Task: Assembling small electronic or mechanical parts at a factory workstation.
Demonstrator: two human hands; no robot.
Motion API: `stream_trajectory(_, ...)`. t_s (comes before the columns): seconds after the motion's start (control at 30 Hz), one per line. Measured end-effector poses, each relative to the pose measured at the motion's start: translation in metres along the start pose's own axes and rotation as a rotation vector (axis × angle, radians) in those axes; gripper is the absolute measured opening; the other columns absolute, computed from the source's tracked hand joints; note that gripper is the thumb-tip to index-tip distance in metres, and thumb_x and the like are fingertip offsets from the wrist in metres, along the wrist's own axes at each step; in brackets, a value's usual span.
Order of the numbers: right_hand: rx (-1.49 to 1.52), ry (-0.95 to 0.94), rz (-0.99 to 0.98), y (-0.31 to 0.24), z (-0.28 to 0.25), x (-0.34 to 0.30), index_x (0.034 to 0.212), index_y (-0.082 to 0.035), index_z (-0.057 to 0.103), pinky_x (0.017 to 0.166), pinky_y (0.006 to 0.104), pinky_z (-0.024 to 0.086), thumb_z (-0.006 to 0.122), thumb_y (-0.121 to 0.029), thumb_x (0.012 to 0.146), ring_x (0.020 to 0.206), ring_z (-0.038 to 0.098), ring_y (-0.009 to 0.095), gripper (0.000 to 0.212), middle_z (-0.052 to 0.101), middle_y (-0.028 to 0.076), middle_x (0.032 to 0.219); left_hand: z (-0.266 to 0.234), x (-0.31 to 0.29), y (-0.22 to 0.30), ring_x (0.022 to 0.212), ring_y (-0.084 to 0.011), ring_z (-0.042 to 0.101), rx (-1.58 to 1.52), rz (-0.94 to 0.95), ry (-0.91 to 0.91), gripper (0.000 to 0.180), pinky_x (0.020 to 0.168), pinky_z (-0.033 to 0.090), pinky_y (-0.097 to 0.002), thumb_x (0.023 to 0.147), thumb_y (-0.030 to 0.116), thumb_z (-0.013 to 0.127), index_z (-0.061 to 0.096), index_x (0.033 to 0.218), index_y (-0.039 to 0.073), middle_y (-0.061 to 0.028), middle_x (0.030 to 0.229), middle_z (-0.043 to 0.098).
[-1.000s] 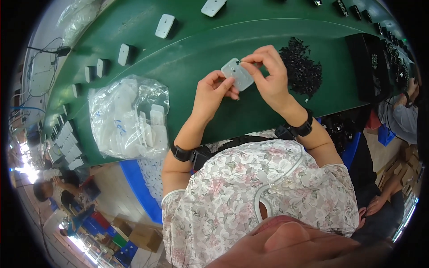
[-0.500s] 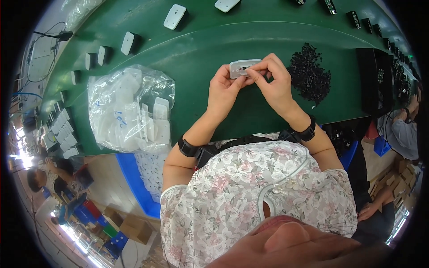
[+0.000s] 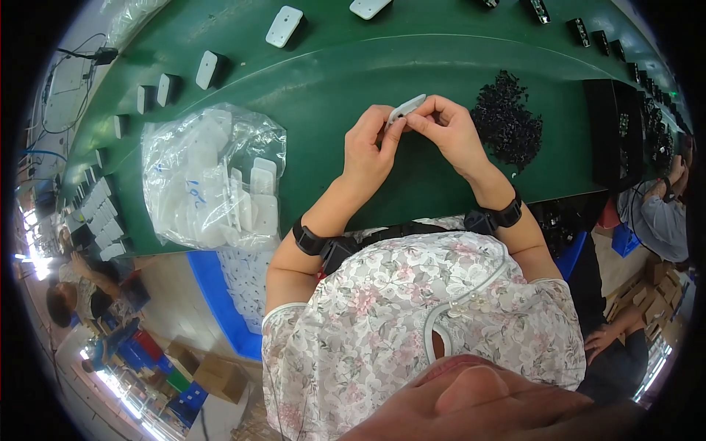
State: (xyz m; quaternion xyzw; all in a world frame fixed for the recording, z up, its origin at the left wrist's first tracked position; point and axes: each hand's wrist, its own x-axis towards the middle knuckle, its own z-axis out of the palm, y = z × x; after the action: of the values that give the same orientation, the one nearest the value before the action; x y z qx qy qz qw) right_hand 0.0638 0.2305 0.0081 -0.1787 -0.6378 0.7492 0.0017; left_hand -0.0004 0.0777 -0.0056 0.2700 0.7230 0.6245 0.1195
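A small white plastic cover (image 3: pixel 407 108) is held between both hands above the green table, tilted nearly edge-on. My left hand (image 3: pixel 372 143) grips its left end between thumb and fingers. My right hand (image 3: pixel 450 134) pinches its right side, the thumb close to a small dark spot on the cover; whether that is a fitted part I cannot tell. To the right of my right hand lies a loose heap of small black pieces (image 3: pixel 507 121). On the left rests a clear plastic bag (image 3: pixel 213 180) with several white covers in and at its mouth.
White covers on dark boxes (image 3: pixel 284 27) stand spaced along the far side of the green table (image 3: pixel 323 81). A black bin (image 3: pixel 609 136) stands at the right, with circuit parts (image 3: pixel 579 31) beyond. Below the table edge is a blue crate (image 3: pixel 220 301) of white pieces. Other people sit on both sides.
The white cover has been tipped from showing its broad face to nearly edge-on, its right end raised. Both hands have turned slightly with it and keep their hold.
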Motion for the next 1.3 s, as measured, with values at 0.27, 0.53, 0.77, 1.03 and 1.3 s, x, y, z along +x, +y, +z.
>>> stream_trajectory(0.27,0.004,0.026,-0.036,0.006,-0.002,-0.014,0.089,-0.002,0.06,0.07,0.0198,0.041,0.066,-0.008,0.086,0.078,0.05,0.005,0.009,0.056,-0.002,0.087,-0.001,-0.003,0.014,0.077,-0.0167,0.065,-0.065,0.121,-0.038,0.006,0.066,0.051,-0.0277,0.091,0.002,0.055,0.057,0.093,-0.003,-0.0113,0.089,0.063)
stream_trajectory(0.53,-0.416,0.244,-0.461,-0.016,0.002,-0.029,0.106,-0.006,0.058,0.058,0.0183,0.032,0.076,-0.012,0.074,0.074,0.043,0.006,0.037,0.051,-0.001,0.092,-0.002,-0.011,0.022,0.086,-0.0233,0.067,-0.448,-0.172,-0.123,0.016,0.078,0.055,-0.0296,0.097,0.009,0.047,0.053,0.103,-0.006,-0.0156,0.098,0.064)
stream_trajectory(0.77,-0.64,0.288,-0.67,-0.019,0.011,-0.037,0.084,-0.005,0.065,0.057,0.0237,0.038,0.072,-0.007,0.076,0.072,0.049,0.013,0.011,0.054,0.005,0.084,0.002,-0.015,0.02,0.084,-0.0168,0.066,-0.467,-0.12,-0.011,0.012,0.076,0.054,-0.0256,0.094,0.006,0.052,0.054,0.098,-0.006,-0.0105,0.092,0.064)
stream_trajectory(1.03,-0.523,0.299,-0.59,-0.014,0.021,-0.03,0.085,-0.004,0.064,0.056,0.0225,0.037,0.07,-0.005,0.078,0.068,0.049,0.011,0.01,0.054,0.003,0.084,0.008,-0.017,0.016,0.085,-0.0124,0.063,-0.509,-0.077,0.008,0.011,0.076,0.052,-0.024,0.093,0.005,0.055,0.054,0.098,-0.006,-0.0071,0.091,0.063)
stream_trajectory(1.3,-0.242,0.153,-0.373,-0.012,0.016,-0.026,0.082,-0.003,0.061,0.058,0.0193,0.035,0.066,-0.003,0.083,0.067,0.042,0.004,0.005,0.05,-0.001,0.081,0.005,-0.015,0.011,0.073,-0.0069,0.057,-0.171,0.1,0.031,0.007,0.062,0.047,-0.0196,0.088,0.002,0.06,0.058,0.094,-0.003,-0.0045,0.091,0.06)
